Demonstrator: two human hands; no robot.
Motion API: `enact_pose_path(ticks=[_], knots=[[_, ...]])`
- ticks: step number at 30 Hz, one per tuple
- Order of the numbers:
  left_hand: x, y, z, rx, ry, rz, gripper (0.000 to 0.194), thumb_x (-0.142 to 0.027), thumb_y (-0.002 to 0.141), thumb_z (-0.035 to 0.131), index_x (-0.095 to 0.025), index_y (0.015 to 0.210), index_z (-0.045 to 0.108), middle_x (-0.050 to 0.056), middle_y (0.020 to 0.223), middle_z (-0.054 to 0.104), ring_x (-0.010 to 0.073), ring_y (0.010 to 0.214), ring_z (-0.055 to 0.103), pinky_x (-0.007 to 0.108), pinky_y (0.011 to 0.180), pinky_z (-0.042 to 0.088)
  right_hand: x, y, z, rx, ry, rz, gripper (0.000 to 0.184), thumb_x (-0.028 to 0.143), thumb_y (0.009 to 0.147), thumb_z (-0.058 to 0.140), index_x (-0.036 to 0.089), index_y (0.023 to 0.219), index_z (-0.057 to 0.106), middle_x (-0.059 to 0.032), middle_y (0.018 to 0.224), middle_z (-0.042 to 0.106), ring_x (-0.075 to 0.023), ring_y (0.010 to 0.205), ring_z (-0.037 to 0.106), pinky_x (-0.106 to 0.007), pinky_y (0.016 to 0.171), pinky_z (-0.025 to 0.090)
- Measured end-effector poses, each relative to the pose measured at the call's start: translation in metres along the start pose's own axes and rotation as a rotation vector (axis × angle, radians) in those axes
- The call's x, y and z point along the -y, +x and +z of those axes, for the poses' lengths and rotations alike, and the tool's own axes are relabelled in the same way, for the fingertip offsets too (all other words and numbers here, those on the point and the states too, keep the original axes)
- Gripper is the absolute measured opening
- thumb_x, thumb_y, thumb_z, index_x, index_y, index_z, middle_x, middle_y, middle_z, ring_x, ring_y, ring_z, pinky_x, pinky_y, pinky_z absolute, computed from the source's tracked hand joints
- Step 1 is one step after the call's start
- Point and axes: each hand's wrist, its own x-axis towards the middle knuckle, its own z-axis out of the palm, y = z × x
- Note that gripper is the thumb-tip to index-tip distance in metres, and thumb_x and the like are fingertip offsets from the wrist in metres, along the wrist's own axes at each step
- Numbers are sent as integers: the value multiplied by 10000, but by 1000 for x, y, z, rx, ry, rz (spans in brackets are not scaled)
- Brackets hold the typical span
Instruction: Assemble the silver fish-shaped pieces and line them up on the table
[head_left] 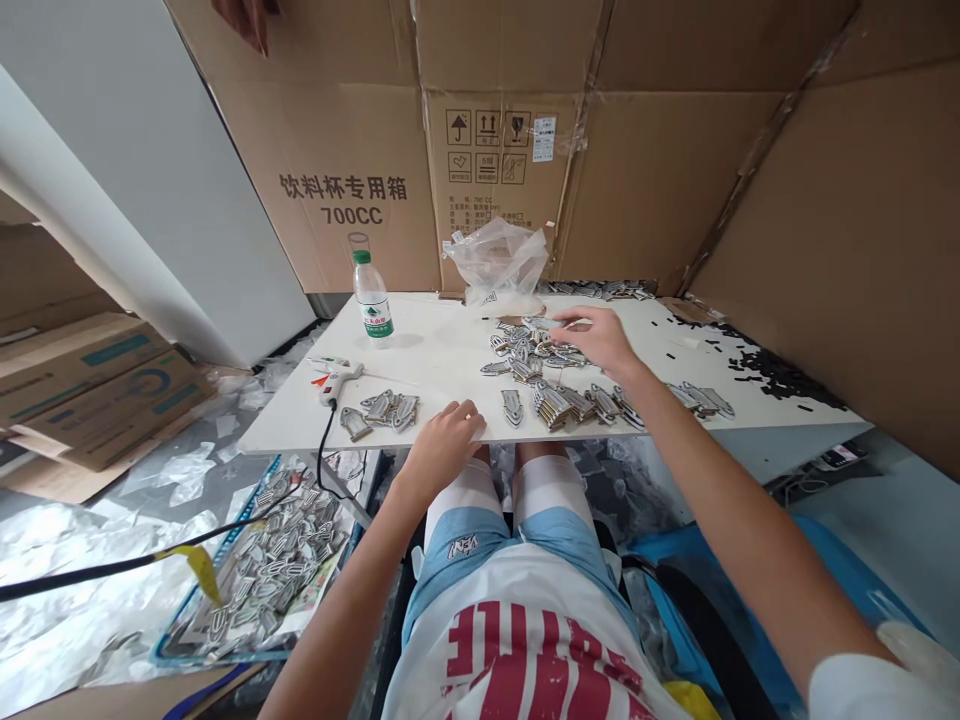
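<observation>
White table: it carries the grey pieces; its near edge is before the person's knees.
Pile of grey pieces: on the table (442, 365), in front of and below the right fingers.
Right hand (601, 342): nearer to the pile (525, 350); thumb and fingers are nearly together, pinching one piece.
Left hand (452, 432): at the near edge, fingers loosely bent; I cannot tell if something is under them.
Pinched piece (535, 323): points leftward from the right fingertips, long axis roughly crosswise.
Lone piece (512, 407): just right of the left hand, long axis toward the person.
</observation>
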Motion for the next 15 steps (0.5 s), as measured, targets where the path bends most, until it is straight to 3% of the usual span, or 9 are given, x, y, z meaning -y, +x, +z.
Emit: enact_pose_path(ticks=[5,10,15], knots=[[1,0,-2,2,-12,9,196,-97,967,661,-230,1061,769,106,1069,775,321,1107,685,417,879,546,32,-81,-36,-257,470,-10,379,362,788,931,245,1123,798,-27,987,750,-237,864,792,-472,936,672],[1,0,-6,6,-4,20,200,-123,1000,625,-228,1003,795,107,988,782,311,1031,717,394,829,531,50,-148,-45,-205,596,66,352,365,788,951,302,1094,788,-22,1071,737,-230,868,788,-459,913,676],[4,2,-6,5,3,26,217,-129,1019,599,-202,1057,800,117,1032,783,293,1010,734,366,808,526,46,-168,-36,-86,655,173,364,389,810,944,295,1107,756,-33,997,776,-236,915,782,-449,933,656]])
